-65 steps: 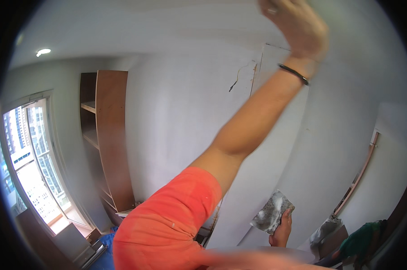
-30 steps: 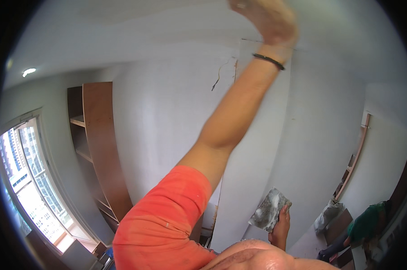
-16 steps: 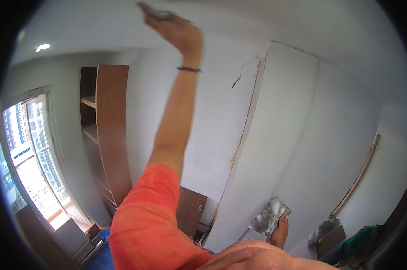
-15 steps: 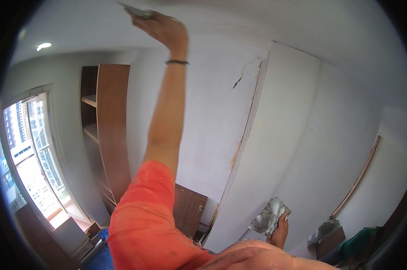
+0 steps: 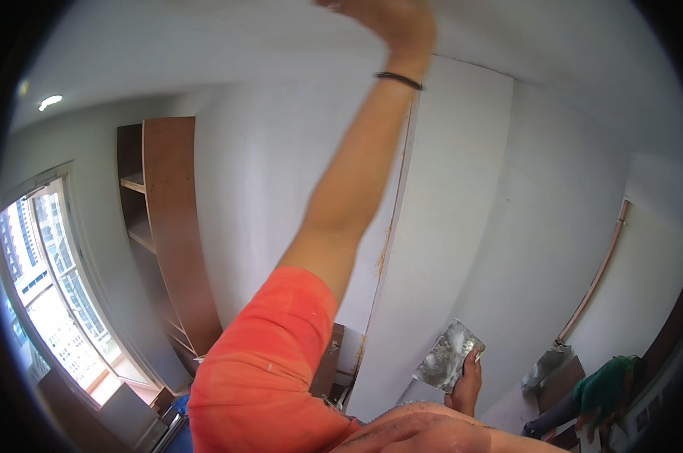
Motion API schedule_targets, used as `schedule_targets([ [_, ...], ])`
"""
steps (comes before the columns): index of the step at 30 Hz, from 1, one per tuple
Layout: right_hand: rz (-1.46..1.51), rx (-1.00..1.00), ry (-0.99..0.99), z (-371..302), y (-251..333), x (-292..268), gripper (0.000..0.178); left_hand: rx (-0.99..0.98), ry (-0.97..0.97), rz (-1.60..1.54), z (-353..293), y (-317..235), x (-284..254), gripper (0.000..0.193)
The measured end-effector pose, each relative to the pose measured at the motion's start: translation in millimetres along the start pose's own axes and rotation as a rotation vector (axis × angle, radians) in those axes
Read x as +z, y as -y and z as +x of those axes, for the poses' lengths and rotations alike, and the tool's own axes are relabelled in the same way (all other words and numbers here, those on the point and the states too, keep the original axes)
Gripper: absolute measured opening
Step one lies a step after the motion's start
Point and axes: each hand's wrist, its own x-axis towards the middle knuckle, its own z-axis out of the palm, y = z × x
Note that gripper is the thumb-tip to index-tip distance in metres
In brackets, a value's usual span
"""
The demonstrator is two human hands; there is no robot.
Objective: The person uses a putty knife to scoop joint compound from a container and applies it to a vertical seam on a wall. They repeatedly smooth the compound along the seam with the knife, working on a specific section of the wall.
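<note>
Grey plate [image 5: 447,359], its face smeared with white, tilts at 5 o'clock, gripped at its right-hand edge by a worker's right hand [image 5: 468,385], the fingers bent around it. Overhead, the left hand [image 5: 402,23] reaches to 12 o'clock, next to the pale ceiling [image 5: 228,45]; it is blurred and cut off by the upper edge, so whether its fingers grasp anything cannot be told. A dark bracelet [image 5: 399,78] rings that wrist, and an orange sleeve [image 5: 266,355] covers the upper arm. Brown open shelving [image 5: 174,226] stands against the wall at 9 o'clock, with a bright window [image 5: 62,279] beyond it, between 8 and 9. A round ceiling light [image 5: 50,101] glows at 10. At 4 o'clock, near the rim, another person in a green top [image 5: 609,385] bends low.
</note>
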Motion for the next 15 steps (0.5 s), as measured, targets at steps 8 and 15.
schedule_targets([
  [8,0.03,0.064,0.004,4,-9,17,0.062,0.086,0.286,-0.101,-80,-70,24,0.067],
  [15,-0.037,0.12,-0.034,24,2,3,0.065,0.033,-0.019,-0.126,-1,34,-85,0.039],
])
